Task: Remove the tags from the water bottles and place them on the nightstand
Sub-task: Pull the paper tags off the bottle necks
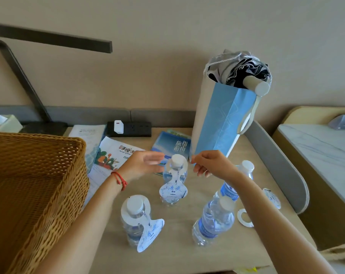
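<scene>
Several clear water bottles with white caps stand on the beige nightstand (177, 252). The far middle bottle (175, 198) wears a white and blue paper tag (173, 189) around its neck. My left hand (143, 164) hovers just left of its cap, fingers apart. My right hand (209, 165) is just right of the cap, thumb and fingertips pinched near the tag's ring edge. The near left bottle (135, 224) also carries a tag (151, 234). Two right bottles (214, 220) (238, 181) have bare necks. Two loose tags (243, 217) (272, 198) lie flat by my right forearm.
A woven wicker basket (33, 190) fills the left. A tall blue paper bag (221, 123) with an umbrella stands behind the bottles. Brochures (116, 155), a black power strip (129, 128) and a lamp base (43, 127) sit at the back. A padded grey rim (282, 167) borders the right edge.
</scene>
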Action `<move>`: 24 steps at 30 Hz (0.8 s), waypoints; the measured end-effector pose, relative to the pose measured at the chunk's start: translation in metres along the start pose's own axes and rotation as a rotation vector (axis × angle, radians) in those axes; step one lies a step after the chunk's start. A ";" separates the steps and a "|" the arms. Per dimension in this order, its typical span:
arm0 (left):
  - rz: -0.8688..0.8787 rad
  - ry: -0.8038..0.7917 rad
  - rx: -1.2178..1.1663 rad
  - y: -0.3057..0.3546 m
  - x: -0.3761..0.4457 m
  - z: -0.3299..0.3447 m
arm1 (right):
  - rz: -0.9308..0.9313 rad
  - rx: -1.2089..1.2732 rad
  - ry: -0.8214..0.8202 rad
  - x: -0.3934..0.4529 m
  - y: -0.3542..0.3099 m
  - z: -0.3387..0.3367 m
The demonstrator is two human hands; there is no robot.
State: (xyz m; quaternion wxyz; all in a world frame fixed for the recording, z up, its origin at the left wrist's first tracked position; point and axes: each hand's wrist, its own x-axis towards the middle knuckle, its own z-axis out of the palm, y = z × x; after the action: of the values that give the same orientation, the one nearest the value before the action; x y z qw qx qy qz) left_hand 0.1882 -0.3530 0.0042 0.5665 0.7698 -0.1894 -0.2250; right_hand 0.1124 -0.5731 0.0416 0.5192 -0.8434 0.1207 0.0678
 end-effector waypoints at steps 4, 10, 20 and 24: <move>-0.008 -0.086 0.007 -0.019 0.012 0.004 | 0.024 0.003 -0.091 0.012 0.001 0.007; -0.003 -0.223 -0.161 -0.037 0.021 0.011 | -0.036 0.105 -0.143 0.018 0.004 0.013; 0.021 -0.300 -0.300 -0.045 0.020 0.018 | -0.216 0.164 -0.048 0.009 -0.001 0.013; 0.043 -0.298 -0.284 -0.044 0.019 0.016 | -0.308 0.092 -0.049 0.008 -0.007 0.015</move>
State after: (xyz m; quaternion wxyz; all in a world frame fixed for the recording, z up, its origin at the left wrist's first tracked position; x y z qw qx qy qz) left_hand 0.1964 -0.3635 -0.0447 0.6396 0.6363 -0.2538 -0.3488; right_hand 0.1220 -0.5581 0.0389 0.5644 -0.8253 -0.0198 0.0023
